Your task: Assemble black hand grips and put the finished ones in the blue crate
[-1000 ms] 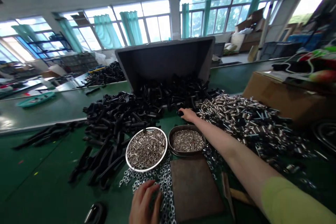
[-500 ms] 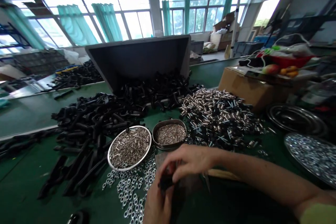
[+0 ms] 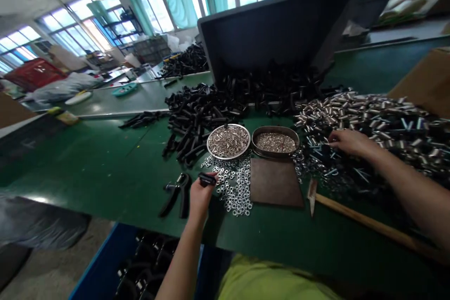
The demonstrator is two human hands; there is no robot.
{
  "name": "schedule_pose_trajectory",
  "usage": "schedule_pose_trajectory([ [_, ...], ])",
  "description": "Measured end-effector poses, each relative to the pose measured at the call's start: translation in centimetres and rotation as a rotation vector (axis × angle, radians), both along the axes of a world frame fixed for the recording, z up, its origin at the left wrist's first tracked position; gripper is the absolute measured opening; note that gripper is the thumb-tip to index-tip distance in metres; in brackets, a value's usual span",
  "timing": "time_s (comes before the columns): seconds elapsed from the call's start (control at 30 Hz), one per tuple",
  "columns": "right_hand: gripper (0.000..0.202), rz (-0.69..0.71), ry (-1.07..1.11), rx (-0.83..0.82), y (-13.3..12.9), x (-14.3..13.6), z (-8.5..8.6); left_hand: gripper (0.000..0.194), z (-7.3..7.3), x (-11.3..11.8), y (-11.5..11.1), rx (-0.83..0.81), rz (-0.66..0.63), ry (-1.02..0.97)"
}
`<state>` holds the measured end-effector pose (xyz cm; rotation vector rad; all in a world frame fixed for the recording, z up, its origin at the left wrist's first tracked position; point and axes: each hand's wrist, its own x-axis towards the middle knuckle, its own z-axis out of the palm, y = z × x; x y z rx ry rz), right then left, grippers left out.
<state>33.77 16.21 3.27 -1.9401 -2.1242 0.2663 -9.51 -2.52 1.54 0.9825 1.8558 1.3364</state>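
My left hand point(image 3: 201, 195) is closed round a small black plastic part point(image 3: 207, 179), above the left edge of the scattered metal rings point(image 3: 237, 187). My right hand point(image 3: 346, 143) reaches into the pile of springs and pins point(image 3: 358, 112), its fingertips pressed together; what they hold, if anything, is hidden. Between the hands lies a bare brown metal plate point(image 3: 276, 182). Behind it stand a white-rimmed dish of small pins point(image 3: 228, 142) and an oval tin of tiny parts point(image 3: 275, 142). A hammer point(image 3: 365, 218) rests right of the plate.
A tilted grey bin point(image 3: 281, 33) spills black parts at the back. Two joined black parts point(image 3: 177, 194) lie left of my left hand. A blue crate point(image 3: 101, 262) of black assemblies sits below the table edge. A cardboard box point(image 3: 425, 79) stands at the right.
The view has swung left and down. My hands, together over the plate before, are now apart: the left has moved left with a black part, the right into the spring pile.
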Motion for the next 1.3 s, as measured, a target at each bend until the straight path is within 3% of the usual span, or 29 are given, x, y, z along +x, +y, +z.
schedule_pose_trajectory([
  [0.07,0.016,-0.025,-0.004,0.009,-0.2,-0.1,0.3,0.022,-0.4,-0.1,0.3,-0.024,-0.139,0.273],
  [0.13,0.011,-0.035,-0.009,0.059,-1.2,-0.6,0.9,0.026,-0.8,0.5,1.1,-0.086,-0.287,0.604],
  [0.23,0.011,-0.01,0.085,0.188,-4.3,-2.5,2.2,0.028,-1.3,1.7,2.5,-0.179,-0.388,0.906],
  [0.33,0.016,0.005,0.366,0.201,-8.4,-5.5,3.3,0.024,-1.4,2.4,3.7,-0.217,-0.421,0.982],
  [0.43,0.028,0.024,0.705,-0.003,-12.2,-8.7,3.1,0.028,-1.0,2.3,4.2,-0.242,-0.494,1.049],
  [0.53,0.035,0.062,0.981,-0.23,-14.8,-11.5,1.7,0.028,-0.4,1.8,4.2,-0.249,-0.574,1.085],
  [0.63,0.037,0.101,1.08,-0.346,-16.4,-13.7,0.3,0.027,-0.2,1.5,4.1,-0.253,-0.63,1.097],
  [0.8,0.038,0.123,1.106,-0.4,-17.6,-15.5,-0.7,0.027,0.1,1.4,4.1,-0.26,-0.632,1.046],
  [0.93,0.041,0.121,1.103,-0.414,-18.0,-15.4,-1.6,0.026,1.3,1.7,3.5,-0.236,-0.479,0.948],
  [1.0,0.041,0.115,1.1,-0.4,-18.0,-15.5,-1.9,0.022,1.7,2.4,2.6,-0.212,-0.399,0.801],
  [1.17,0.04,0.101,1.076,-0.345,-18.4,-16.8,-1.3,0.027,0.8,6.7,-0.5,-0.025,-0.395,-0.377],
  [1.3,0.029,0.155,0.977,-0.27,-18.9,-17.5,-1.6,0.036,-0.6,9.6,-2.4,0.033,-0.432,-0.754],
])
